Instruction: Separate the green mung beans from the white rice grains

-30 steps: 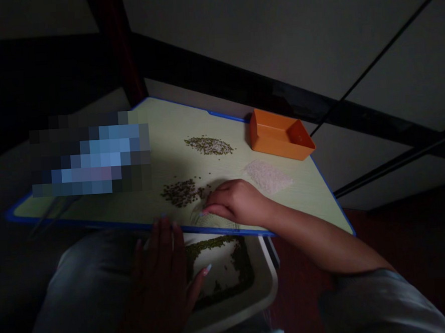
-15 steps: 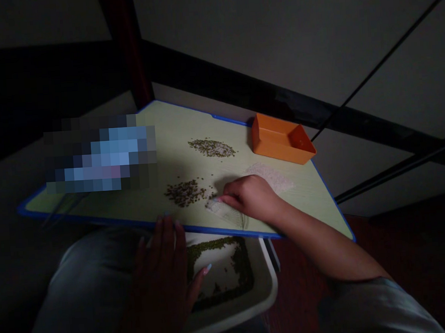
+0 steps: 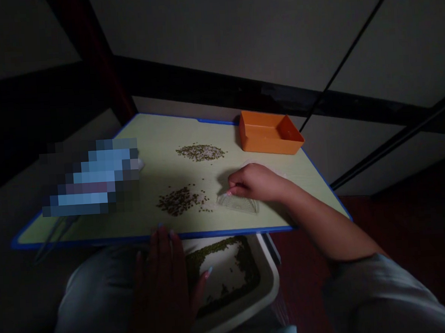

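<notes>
My right hand (image 3: 252,181) is closed on the edge of a clear half-round protractor (image 3: 238,204), whose flat face rests on or just over the pale board (image 3: 156,140). To its left lies a pile of dark green-brown grains (image 3: 177,201), with a few strays between pile and protractor. Farther back is a second pile of mixed grains (image 3: 202,152), dark and whitish. A whitish pile is mostly hidden behind my right hand. My left hand (image 3: 163,280) is open, fingers stretched toward the board's front edge, above a white basin (image 3: 272,284) with green grains inside.
An orange open box (image 3: 270,144) stands at the board's back right corner. A blurred-out bluish object (image 3: 95,177) lies on the left, with a thin cord or loop hanging past the front edge. Cabinet panels rise behind the board.
My right hand has drawn the protractor to the right, away from the nearer dark pile, and now covers more of the whitish pile. My left hand stays put. The camera has tilted slightly.
</notes>
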Available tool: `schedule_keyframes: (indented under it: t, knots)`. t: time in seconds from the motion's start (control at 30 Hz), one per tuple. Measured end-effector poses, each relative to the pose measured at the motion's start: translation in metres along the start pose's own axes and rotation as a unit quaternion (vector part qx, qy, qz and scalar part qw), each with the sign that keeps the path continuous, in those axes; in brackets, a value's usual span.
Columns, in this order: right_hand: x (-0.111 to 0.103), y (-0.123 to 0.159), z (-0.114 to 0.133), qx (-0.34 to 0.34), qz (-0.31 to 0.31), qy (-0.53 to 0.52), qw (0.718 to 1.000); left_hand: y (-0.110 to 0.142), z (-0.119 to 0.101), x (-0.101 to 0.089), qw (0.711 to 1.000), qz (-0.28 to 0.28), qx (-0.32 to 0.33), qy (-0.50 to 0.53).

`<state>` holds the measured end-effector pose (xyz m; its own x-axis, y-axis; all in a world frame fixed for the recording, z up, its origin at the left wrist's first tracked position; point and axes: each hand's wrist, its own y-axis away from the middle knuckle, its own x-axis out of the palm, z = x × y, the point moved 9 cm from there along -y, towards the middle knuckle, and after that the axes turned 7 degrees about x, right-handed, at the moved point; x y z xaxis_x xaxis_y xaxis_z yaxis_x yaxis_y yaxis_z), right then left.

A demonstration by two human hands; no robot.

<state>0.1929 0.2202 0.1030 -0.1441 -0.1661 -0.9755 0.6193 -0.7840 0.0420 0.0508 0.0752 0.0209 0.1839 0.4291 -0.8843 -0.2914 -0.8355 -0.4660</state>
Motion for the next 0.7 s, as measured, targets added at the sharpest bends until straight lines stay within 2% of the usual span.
schedule_keyframes:
  t: [0.13,0.23,0.37,0.53,0.7]
  knots:
    - [0.005,0.002,0.018,-0.063,0.027,-0.086,0.994,-0.001,-0.001,-0.003,1.0,-0.003,0.007,0.005]
    - [0.015,0.002,0.027,-0.075,0.034,-0.074,0.994,-0.002,-0.001,-0.003,1.0,-0.001,0.006,0.011]
    - [0.019,-0.002,0.02,-0.036,0.015,-0.006,0.999,-0.002,-0.001,-0.003,1.0,-0.008,0.001,0.013]
    - [0.009,-0.006,-0.001,0.036,-0.007,0.038,0.999,-0.002,-0.001,-0.002,1.0,-0.003,0.004,0.006]
    - [0.008,-0.008,-0.003,0.045,-0.022,0.03,0.998,-0.003,-0.002,-0.001,1.0,-0.001,0.003,0.008]
